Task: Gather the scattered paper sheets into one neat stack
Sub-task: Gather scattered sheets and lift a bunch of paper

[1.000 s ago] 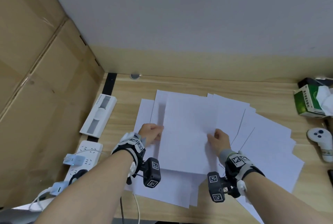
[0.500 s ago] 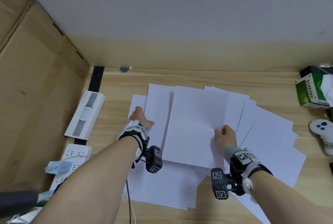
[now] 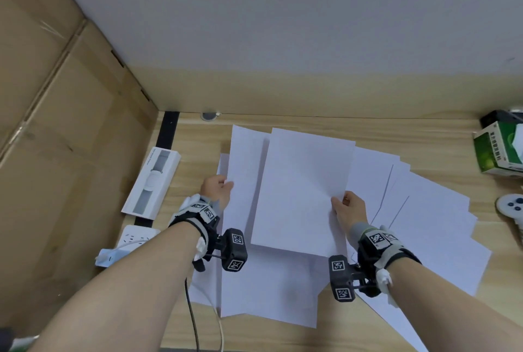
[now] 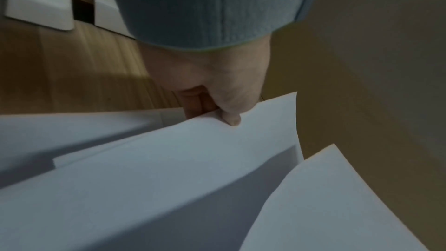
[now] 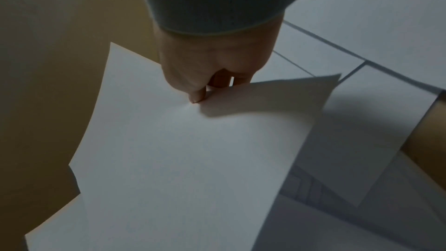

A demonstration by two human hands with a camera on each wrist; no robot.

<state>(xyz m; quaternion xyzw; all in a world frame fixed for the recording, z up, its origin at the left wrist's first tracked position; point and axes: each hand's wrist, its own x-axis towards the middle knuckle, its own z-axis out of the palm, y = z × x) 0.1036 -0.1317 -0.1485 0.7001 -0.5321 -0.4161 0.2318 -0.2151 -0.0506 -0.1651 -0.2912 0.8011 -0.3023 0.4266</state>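
- So, at centre frame in the head view I see my right hand (image 3: 346,208) pinching the right edge of the top sheet (image 3: 300,193), thumb above and fingers curled beneath; the right wrist view shows that edge lifted and creased at the thumb.
- My left hand (image 3: 216,189) clamps the left edge of a second sheet (image 3: 244,170) just left of the first; in the left wrist view the thumb (image 4: 230,118) presses on top with fingers under it.
- Two sheets are held, one per hand, and the top sheet overlaps the second one's right side.
- Beneath them the loose sheets (image 3: 424,224) fan out toward the right and lower middle of the frame on the wooden table (image 3: 368,131); I cannot count them exactly since they overlap.
- At left I count one white watch box (image 3: 151,183) and one white power strip (image 3: 133,240) below it.
- At the right edge sit one green tissue box (image 3: 495,150) and one white controller (image 3: 512,207).
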